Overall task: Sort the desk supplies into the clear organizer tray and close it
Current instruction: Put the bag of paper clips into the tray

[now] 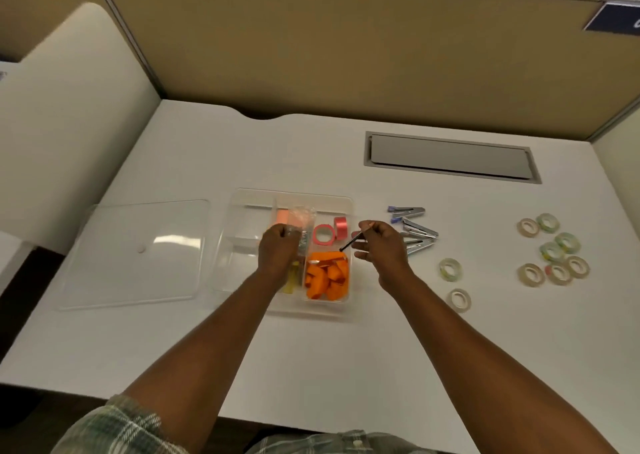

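Holding a thin dark stick-like item [349, 242] pinched at its upper end, your right hand [379, 245] hangs over the right edge of the clear organizer tray [242, 207]; what the item is cannot be told. Its long axis runs on a slant, the lower tip pointing down and left toward the orange ribbon pieces [327, 275].

Your left hand [278, 251] is clenched over the middle of the tray, gripping a crinkled clear packet [302, 216] that sticks out beyond the knuckles toward the worktop's far edge.

The tray sits about mid-worktop, its long sides running from near edge to far edge. The orange pieces fill its near right compartment. Two pink tape rolls [330, 231] lie in the compartment just beyond them, one flat and one on edge. A pale pink block [283, 216] sits beside the packet, and something yellow [292, 278] shows under your left wrist.

The clear lid [135, 256] lies flat on the worktop [311, 356], just left of the tray and apart from it.

Right of the tray, staple removers [414, 226] lie clustered, partly hidden behind your right hand. Two clear tape rolls [454, 285] lie nearer you, and a larger group of tape rolls [554, 249] sits well apart toward the worktop's right edge.

A grey cable hatch [450, 157] is set in near the far edge.
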`<act>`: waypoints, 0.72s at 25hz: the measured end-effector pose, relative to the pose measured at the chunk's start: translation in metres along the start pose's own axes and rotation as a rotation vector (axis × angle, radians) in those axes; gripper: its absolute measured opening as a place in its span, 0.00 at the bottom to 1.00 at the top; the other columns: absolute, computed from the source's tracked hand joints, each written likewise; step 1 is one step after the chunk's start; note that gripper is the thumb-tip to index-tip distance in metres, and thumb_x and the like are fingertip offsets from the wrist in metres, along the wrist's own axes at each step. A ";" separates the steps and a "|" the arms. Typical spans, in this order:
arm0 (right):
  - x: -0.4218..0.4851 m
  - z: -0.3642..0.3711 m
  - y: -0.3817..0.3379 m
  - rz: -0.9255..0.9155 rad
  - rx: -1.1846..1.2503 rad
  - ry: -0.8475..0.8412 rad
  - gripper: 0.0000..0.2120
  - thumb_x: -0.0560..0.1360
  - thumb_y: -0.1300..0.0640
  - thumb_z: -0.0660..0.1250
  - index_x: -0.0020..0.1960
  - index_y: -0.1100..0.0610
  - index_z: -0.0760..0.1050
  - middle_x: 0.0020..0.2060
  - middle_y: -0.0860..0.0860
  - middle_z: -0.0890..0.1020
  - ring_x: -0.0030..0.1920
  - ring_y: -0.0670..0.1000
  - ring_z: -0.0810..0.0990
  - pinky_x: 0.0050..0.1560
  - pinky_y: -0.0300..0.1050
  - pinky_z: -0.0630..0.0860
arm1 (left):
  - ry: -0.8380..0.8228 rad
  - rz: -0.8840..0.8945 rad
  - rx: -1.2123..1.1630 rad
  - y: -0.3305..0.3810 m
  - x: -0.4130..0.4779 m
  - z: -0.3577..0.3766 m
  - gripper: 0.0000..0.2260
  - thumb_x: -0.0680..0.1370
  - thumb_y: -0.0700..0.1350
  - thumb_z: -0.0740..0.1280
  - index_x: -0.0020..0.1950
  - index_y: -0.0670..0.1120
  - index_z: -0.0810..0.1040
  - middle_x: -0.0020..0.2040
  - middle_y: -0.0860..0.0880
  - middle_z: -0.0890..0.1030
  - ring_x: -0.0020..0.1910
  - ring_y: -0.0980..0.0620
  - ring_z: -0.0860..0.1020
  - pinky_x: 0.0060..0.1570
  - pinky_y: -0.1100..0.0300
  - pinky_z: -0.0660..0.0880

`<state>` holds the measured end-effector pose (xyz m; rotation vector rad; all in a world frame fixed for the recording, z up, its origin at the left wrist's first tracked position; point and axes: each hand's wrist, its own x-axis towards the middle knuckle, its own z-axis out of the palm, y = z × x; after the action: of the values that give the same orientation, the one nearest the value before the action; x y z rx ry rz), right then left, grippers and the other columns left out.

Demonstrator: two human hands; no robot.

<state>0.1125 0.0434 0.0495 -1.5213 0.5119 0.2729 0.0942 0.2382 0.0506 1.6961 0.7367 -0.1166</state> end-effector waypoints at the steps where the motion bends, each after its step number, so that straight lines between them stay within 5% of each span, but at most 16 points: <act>1: 0.000 0.014 0.000 -0.005 -0.060 0.002 0.10 0.82 0.53 0.64 0.58 0.57 0.79 0.47 0.55 0.86 0.46 0.54 0.86 0.42 0.47 0.83 | 0.029 0.001 -0.001 0.003 0.010 -0.013 0.07 0.78 0.42 0.64 0.47 0.40 0.80 0.44 0.42 0.82 0.43 0.44 0.81 0.41 0.49 0.82; 6: 0.004 0.061 -0.001 -0.059 -0.294 0.028 0.10 0.81 0.52 0.65 0.58 0.55 0.80 0.44 0.52 0.86 0.38 0.49 0.86 0.34 0.44 0.82 | 0.042 0.007 0.059 0.007 0.047 -0.050 0.04 0.78 0.42 0.67 0.50 0.43 0.80 0.49 0.42 0.82 0.40 0.47 0.78 0.48 0.46 0.81; 12: 0.015 0.090 -0.009 -0.110 -0.469 0.045 0.14 0.81 0.51 0.64 0.62 0.57 0.79 0.50 0.55 0.85 0.43 0.53 0.86 0.48 0.54 0.85 | -0.053 0.097 0.228 0.016 0.075 -0.045 0.06 0.77 0.44 0.70 0.43 0.42 0.81 0.39 0.44 0.81 0.40 0.44 0.77 0.41 0.53 0.75; 16: 0.029 0.099 -0.012 -0.131 -0.563 0.082 0.15 0.81 0.51 0.65 0.63 0.58 0.79 0.53 0.55 0.85 0.44 0.53 0.86 0.52 0.54 0.84 | -0.009 0.108 0.456 0.017 0.089 -0.040 0.17 0.76 0.48 0.71 0.61 0.42 0.78 0.58 0.44 0.81 0.57 0.44 0.79 0.56 0.53 0.76; 18: 0.036 0.105 -0.011 -0.144 -0.613 0.079 0.14 0.81 0.51 0.66 0.61 0.58 0.80 0.53 0.54 0.85 0.46 0.54 0.86 0.53 0.54 0.83 | 0.013 0.142 0.490 0.013 0.093 -0.043 0.18 0.76 0.48 0.71 0.63 0.44 0.77 0.62 0.44 0.79 0.58 0.44 0.79 0.57 0.52 0.76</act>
<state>0.1646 0.1416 0.0387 -2.1616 0.3937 0.2721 0.1618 0.3145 0.0312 2.2112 0.6256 -0.1984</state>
